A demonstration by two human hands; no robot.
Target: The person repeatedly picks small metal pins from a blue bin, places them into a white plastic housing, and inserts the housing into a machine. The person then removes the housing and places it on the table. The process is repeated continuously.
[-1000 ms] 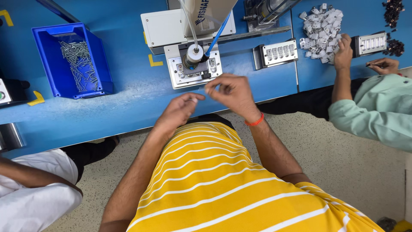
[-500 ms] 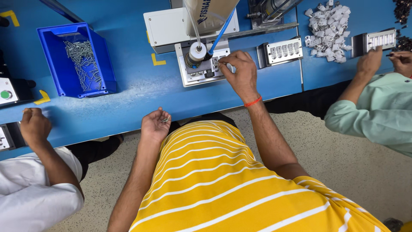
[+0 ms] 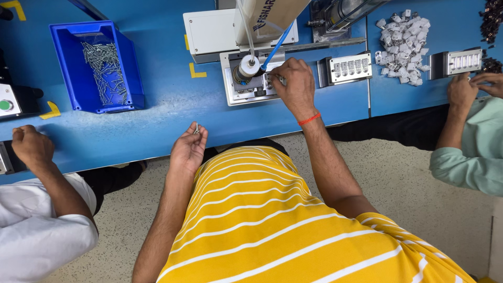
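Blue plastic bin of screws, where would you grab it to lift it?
Probably grip the blue plastic bin by its two long side walls, coming from above. Its top is open, the walls stand upright, and the loose metal screws lie low inside.

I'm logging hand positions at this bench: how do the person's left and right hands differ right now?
The left hand sits at the near edge of the blue table, palm up, pinching a small screw; the right hand is stretched further out, knuckles up, fingers on the metal fixture under the dispenser nozzle. The right wrist wears a red band; the left shows none. Both are bare.
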